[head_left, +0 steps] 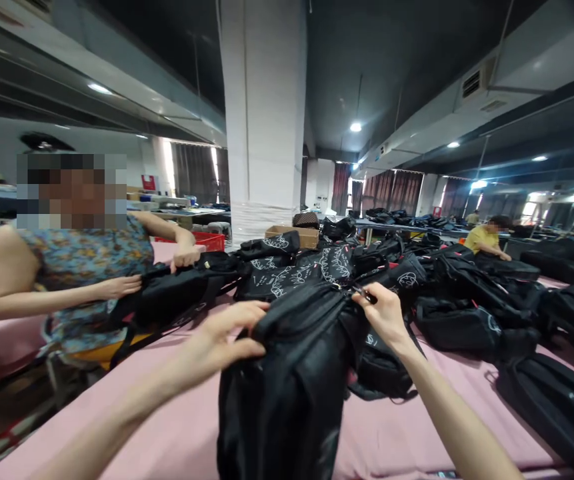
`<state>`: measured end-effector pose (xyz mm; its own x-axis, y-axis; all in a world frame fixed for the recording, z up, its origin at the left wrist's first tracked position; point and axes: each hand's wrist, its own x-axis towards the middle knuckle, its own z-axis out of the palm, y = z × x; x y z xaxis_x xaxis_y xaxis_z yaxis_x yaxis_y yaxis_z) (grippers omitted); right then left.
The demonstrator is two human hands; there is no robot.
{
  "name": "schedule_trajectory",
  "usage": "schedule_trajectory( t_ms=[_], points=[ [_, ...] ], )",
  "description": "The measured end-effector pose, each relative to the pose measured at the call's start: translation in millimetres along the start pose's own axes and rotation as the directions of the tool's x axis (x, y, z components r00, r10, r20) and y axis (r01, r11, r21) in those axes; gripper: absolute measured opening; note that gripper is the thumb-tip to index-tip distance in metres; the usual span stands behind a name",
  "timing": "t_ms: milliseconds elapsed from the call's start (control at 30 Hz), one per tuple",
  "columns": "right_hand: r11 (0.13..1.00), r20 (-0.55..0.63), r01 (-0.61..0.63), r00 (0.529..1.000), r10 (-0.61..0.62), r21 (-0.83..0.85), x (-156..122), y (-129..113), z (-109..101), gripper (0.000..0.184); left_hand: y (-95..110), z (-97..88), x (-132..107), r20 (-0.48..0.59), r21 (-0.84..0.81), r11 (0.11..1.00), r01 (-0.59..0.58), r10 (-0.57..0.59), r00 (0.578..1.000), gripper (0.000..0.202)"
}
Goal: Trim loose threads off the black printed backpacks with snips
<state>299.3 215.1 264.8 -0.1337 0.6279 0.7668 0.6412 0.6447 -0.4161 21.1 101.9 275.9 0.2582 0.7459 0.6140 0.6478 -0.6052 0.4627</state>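
A black backpack (291, 380) stands upright on the pink table (177, 433) right in front of me. My left hand (227, 337) grips the fabric at its top left, fingers closed on it. At the top right, my right hand (384, 310) pinches a small zipper pull (367, 294) of the same backpack. Both forearms reach in from the bottom of the view.
A pile of black backpacks (467, 300) with white print covers the table behind and to the right. On the left, a co-worker in a floral top (91, 267) handles another black bag (177, 293). Behind stand a white pillar (264, 113), a cardboard box (301, 235) and a person in yellow (484, 239).
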Motion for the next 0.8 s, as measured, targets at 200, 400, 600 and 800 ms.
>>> schedule_trajectory(
  t_ms=[200, 400, 600, 800],
  points=[
    [0.989, -0.018, 0.031, 0.999, -0.028, 0.144, -39, -14, -13, 0.019, 15, 19.7, 2, -0.381, 0.490, 0.871, -0.045, 0.260, 0.887, 0.019],
    [0.991, 0.025, 0.060, 0.998, -0.063, 0.121, -40, -16, -15, 0.015, 58, 98.6, -8, -0.207, 0.797, 0.601, -0.063, 0.370, 0.906, 0.036],
    [0.992, 0.031, 0.104, 0.994, -0.106, 0.076, -39, -18, -15, 0.016, 47, 98.3, 0, -0.181, 0.854, 0.520, 0.017, 0.266, 0.947, 0.047],
    [0.958, -0.009, 0.118, 0.992, -0.124, -0.263, -18, -22, 4, 0.015, 45, 100.6, 9, -0.137, 0.830, 0.558, 0.003, 0.198, 0.971, 0.047]
  ],
)
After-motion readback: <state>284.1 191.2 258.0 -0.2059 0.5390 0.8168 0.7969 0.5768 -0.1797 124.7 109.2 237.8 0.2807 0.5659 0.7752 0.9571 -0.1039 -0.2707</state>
